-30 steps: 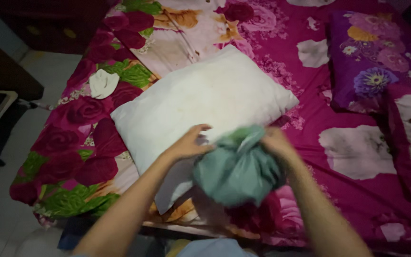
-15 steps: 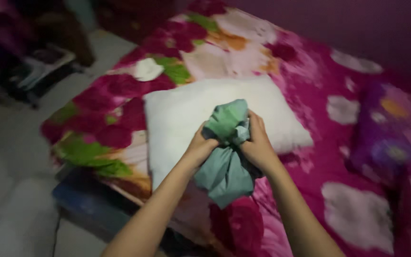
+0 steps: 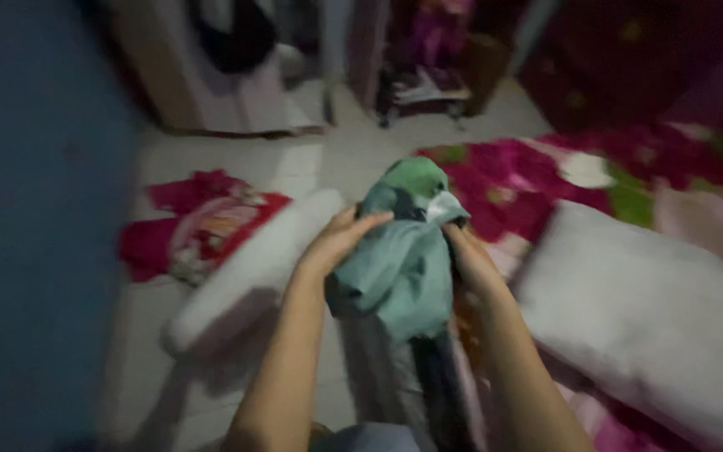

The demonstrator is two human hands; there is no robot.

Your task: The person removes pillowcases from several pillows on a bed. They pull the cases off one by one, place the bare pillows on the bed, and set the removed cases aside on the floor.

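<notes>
Dim room, blurred frame. Pale tiled floor (image 3: 236,159) with a red floral cloth (image 3: 198,222) and a white pillow (image 3: 248,272) lying on it; blue wall (image 3: 35,226) at left. Bed with floral pink sheet (image 3: 529,180) at right carries another white pillow (image 3: 654,310); cluttered furniture (image 3: 244,67) along the far side.

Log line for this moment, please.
left hand: gripping green cloth bundle | right hand: gripping bundle | white pillow: on bed

I'm looking into a home bedroom: a bed (image 3: 546,188) with floral sheets, a white pillow (image 3: 646,310), clothes hanging beyond the tiled floor (image 3: 236,167).
</notes>
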